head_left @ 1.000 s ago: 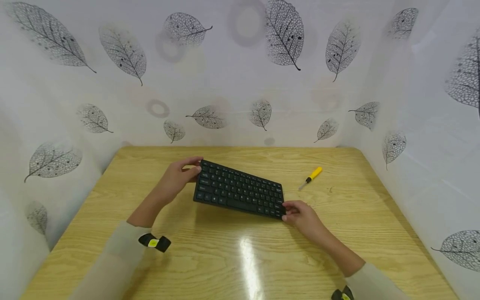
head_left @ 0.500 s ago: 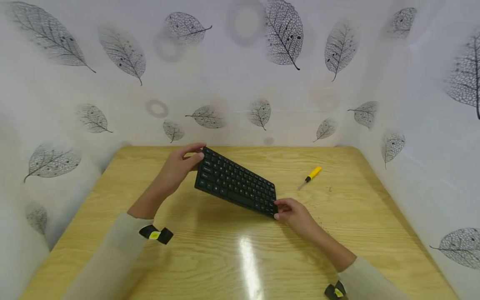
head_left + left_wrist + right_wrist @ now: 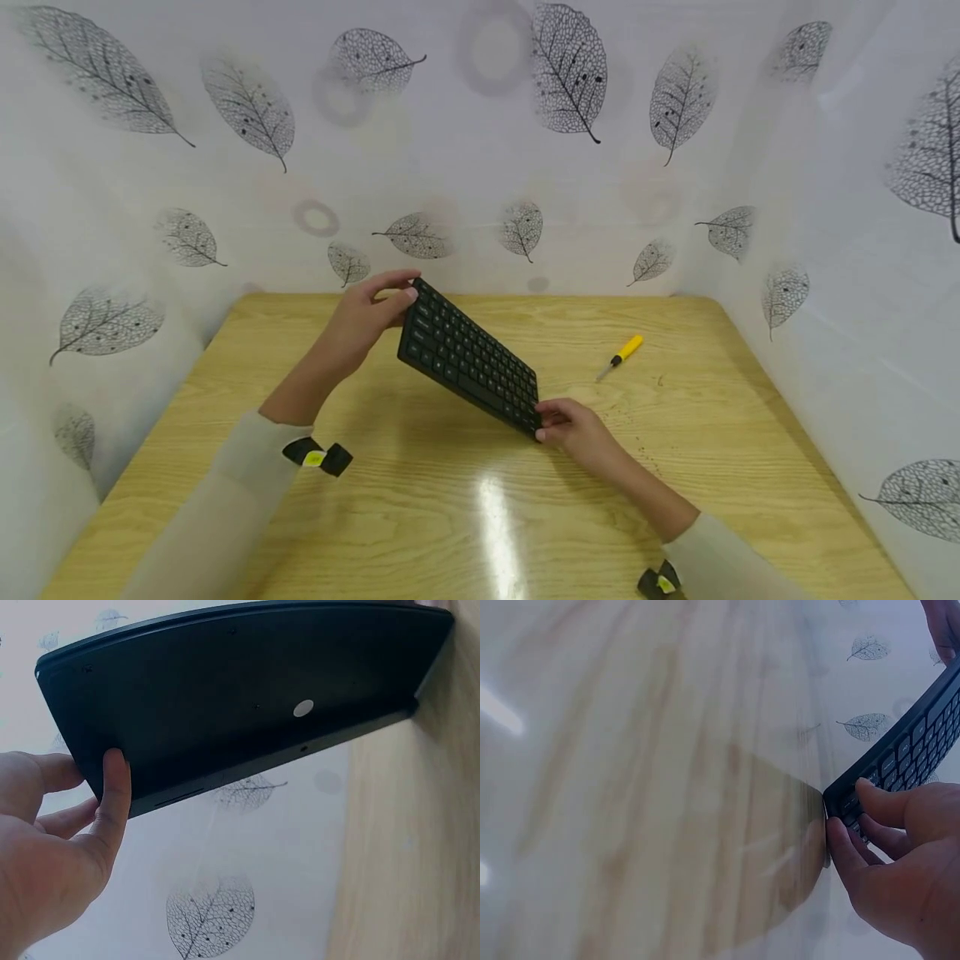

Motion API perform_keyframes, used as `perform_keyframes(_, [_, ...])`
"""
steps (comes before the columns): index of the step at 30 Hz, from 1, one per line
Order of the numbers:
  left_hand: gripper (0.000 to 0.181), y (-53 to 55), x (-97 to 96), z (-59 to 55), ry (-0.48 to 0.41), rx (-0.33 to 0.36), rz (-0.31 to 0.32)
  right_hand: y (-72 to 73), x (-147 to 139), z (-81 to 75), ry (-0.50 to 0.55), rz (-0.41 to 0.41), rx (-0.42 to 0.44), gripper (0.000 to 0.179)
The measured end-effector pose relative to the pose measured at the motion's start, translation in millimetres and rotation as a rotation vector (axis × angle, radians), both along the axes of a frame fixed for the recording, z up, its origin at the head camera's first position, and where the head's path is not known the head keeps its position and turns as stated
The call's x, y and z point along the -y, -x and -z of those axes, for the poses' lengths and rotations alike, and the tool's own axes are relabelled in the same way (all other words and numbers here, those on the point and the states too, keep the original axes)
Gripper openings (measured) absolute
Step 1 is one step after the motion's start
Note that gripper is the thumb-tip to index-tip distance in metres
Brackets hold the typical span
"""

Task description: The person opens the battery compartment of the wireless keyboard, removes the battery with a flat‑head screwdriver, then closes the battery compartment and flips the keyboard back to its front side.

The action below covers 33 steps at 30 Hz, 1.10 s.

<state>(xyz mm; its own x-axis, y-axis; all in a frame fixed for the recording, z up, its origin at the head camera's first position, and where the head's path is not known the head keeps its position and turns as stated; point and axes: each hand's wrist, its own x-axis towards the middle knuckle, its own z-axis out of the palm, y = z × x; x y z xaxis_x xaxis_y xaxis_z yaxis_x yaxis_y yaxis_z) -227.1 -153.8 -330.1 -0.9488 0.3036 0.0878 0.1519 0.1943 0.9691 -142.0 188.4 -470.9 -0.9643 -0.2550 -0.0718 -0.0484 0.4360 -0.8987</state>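
A black keyboard (image 3: 472,358) is held tilted over the wooden table, its left end raised well above its right end. My left hand (image 3: 367,321) pinches the upper left corner between thumb and fingers. In the left wrist view the keyboard's dark underside (image 3: 202,697) shows, with a small pale oval sticker (image 3: 303,709) and a few screws. My right hand (image 3: 573,429) pinches the lower right end; in the right wrist view its thumb lies over the corner keys and its fingers sit behind, low by the tabletop.
A screwdriver (image 3: 621,357) with a yellow and black handle lies on the table (image 3: 420,517) right of the keyboard. Small dark crumbs (image 3: 647,450) are scattered near the right forearm. A leaf-patterned curtain (image 3: 450,167) surrounds the table's back and sides.
My left hand has risen, lifting the keyboard's left end so that it slants more steeply. My right hand has shifted somewhat left with the lower end. The screwdriver stays put.
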Motion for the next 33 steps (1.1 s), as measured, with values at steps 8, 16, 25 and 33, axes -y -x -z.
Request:
perform_keyframes(8, [0.045, -0.8, -7.6, -10.1, -0.040, -0.012, 0.005, 0.1, 5, 0.1, 0.017, -0.029, 0.029, 0.044])
perform_keyframes(16, [0.045, 2.3, -16.2, -19.7, -0.023, -0.010, 0.010, 1.4, 10, -1.3, 0.048, -0.055, 0.032, 0.046])
perform_keyframes(25, [0.043, 0.6, -31.5, -26.9, -0.041, -0.018, -0.002, 1.5, 13, -1.8, 0.071, -0.027, 0.043, 0.046])
perform_keyframes(33, [0.045, 1.0, -47.3, -28.9, -0.096, -0.035, 0.018, 2.3, 15, -11.5, 0.151, -0.075, -0.022, 0.048])
